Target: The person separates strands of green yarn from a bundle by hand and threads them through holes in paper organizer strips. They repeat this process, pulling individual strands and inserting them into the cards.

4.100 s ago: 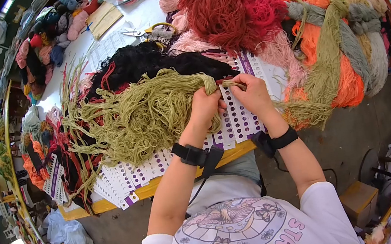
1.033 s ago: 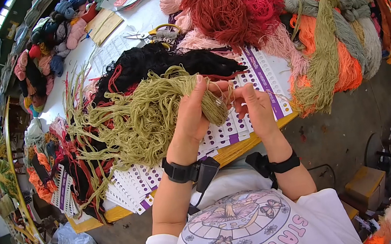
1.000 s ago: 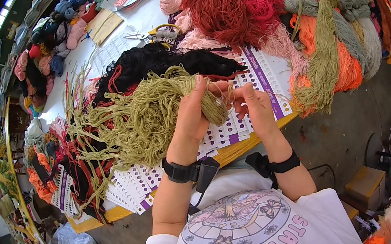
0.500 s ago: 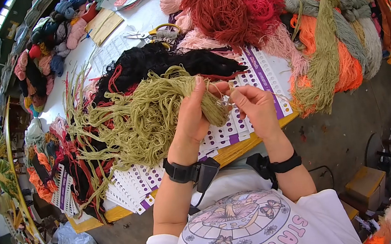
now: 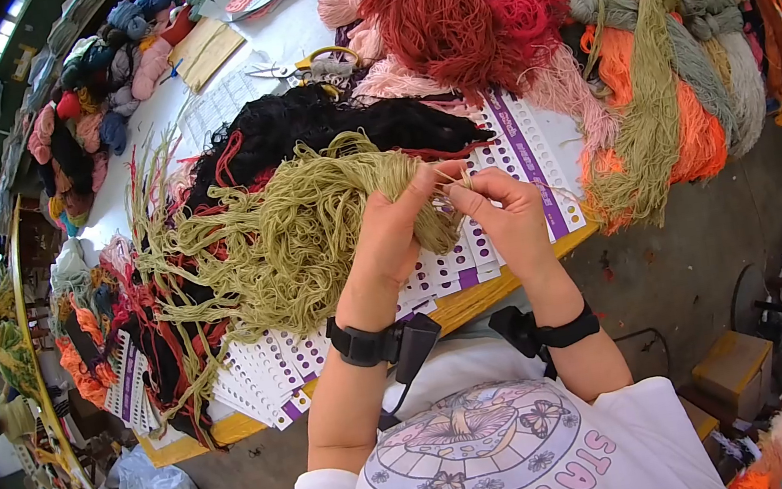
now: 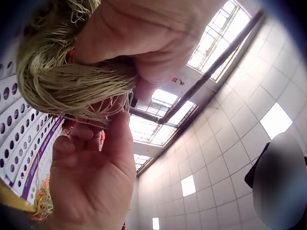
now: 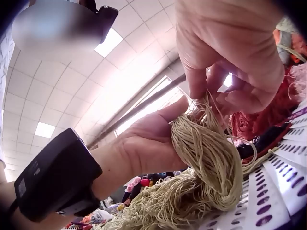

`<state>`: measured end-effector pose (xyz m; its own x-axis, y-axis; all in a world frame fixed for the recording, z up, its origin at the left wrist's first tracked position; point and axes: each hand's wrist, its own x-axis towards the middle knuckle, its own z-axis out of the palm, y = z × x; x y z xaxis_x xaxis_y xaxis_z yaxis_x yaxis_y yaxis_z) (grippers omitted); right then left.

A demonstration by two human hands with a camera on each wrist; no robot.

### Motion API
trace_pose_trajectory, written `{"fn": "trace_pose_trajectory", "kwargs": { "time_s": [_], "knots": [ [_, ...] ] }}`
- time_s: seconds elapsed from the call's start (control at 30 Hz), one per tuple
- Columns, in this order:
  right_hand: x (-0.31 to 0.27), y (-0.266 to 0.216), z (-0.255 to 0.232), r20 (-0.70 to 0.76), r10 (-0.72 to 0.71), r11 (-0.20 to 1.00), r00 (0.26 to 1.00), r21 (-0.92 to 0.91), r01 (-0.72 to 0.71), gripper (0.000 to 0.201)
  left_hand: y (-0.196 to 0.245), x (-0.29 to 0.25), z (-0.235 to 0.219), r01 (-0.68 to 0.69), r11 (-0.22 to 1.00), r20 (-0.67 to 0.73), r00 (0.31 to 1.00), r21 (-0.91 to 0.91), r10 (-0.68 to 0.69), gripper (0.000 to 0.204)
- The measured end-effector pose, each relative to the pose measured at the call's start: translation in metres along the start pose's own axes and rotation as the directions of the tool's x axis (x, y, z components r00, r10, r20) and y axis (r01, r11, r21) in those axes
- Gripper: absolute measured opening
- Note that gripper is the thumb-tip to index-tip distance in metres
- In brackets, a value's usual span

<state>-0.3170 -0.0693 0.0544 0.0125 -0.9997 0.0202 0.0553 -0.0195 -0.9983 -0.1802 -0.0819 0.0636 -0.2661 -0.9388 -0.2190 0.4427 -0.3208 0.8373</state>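
Note:
A large tangled hank of olive-green yarn (image 5: pixel 278 231) lies over the cards, its looped end raised at the hands. My left hand (image 5: pixel 385 240) grips this looped end, thumb over the strands. Close beside it, my right hand (image 5: pixel 515 226) pinches thin strands at the loop between thumb and forefinger. In the right wrist view the bundled yarn (image 7: pixel 206 153) hangs below the pinching right hand (image 7: pixel 230 52), and a loose strand curves off to the right. The left wrist view has the yarn loop (image 6: pixel 72 91) bent under the left hand (image 6: pixel 148 38).
White punched cards (image 5: pixel 278 368) with purple bands lie beneath the yarn along the wooden table edge (image 5: pixel 207 437). Black yarn (image 5: pixel 293 128) lies behind, beside scissors (image 5: pixel 318 59). Dark red yarn (image 5: pixel 444 24) and orange yarn (image 5: pixel 628 67) are piled at the right.
The right fingers have come from spread to a pinch on the strands, and the left thumb has moved in closer. Earlier, the hands were lower on the hank's end, and the view has shifted slightly.

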Motion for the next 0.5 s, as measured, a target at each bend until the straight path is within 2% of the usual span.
{"fn": "trace_pose_trajectory", "kwargs": {
  "time_s": [0.1,0.13,0.2,0.23,0.27,0.3,0.33,0.37,0.4,0.43,0.47,0.5],
  "knots": [
    [0.001,0.006,-0.003,-0.024,0.026,0.999,0.999,0.034,-0.025,0.009,-0.007,0.003,-0.006,-0.083,0.994,-0.003,0.997,0.065,0.083,0.038],
    [0.002,0.008,-0.004,-0.037,0.04,0.998,0.999,0.046,-0.038,0.009,-0.006,0.002,-0.008,-0.068,0.997,-0.021,0.997,0.02,0.069,0.036],
    [0.003,0.005,-0.007,-0.162,-0.029,0.976,0.986,0.209,0.063,0.012,0.002,0.001,-0.016,-0.04,0.997,-0.052,0.998,-0.067,0.037,0.031],
    [0.004,0.001,-0.011,-0.232,-0.057,0.952,0.971,0.281,0.123,0.014,0.001,0.004,-0.03,-0.106,0.945,-0.009,0.994,-0.309,0.108,0.028],
    [0.005,-0.009,-0.022,-0.209,0.103,0.796,0.973,0.604,0.045,0.018,0.009,0.002,-0.049,-0.122,0.845,-0.003,0.99,-0.52,0.142,0.026],
    [0.005,-0.01,-0.05,-0.085,0.216,0.539,0.973,0.841,-0.046,0.019,0.022,0.0,-0.07,-0.261,0.763,-0.08,0.961,-0.592,0.266,0.023],
    [0.002,0.012,-0.094,-0.025,0.043,0.355,0.999,0.935,0.008,0.014,0.042,0.0,-0.107,-0.065,0.447,0.073,0.956,-0.892,0.284,0.021],
    [-0.002,0.001,-0.127,-0.002,0.062,0.065,0.998,0.998,-0.002,0.007,0.068,-0.013,-0.135,-0.323,0.607,-0.177,0.941,-0.726,0.29,0.02],
    [-0.01,-0.007,-0.171,-0.144,0.125,0.12,0.982,0.984,0.129,0.007,0.087,-0.022,-0.178,-0.296,0.536,-0.159,0.945,-0.79,0.288,0.02],
    [-0.021,-0.004,-0.232,-0.305,0.181,0.261,0.935,0.932,0.254,0.009,0.109,-0.041,-0.216,-0.333,0.495,-0.244,0.94,-0.803,0.238,0.015],
    [-0.04,0.012,-0.317,-0.397,0.19,0.34,0.898,0.884,0.32,0.013,0.131,-0.062,-0.263,-0.513,0.575,-0.49,0.846,-0.637,0.212,0.014],
    [-0.058,0.003,-0.372,-0.785,0.211,0.659,0.583,0.554,0.508,0.017,0.147,-0.079,-0.303,-0.634,0.65,-0.7,0.681,-0.419,0.214,0.014]
  ]
}}
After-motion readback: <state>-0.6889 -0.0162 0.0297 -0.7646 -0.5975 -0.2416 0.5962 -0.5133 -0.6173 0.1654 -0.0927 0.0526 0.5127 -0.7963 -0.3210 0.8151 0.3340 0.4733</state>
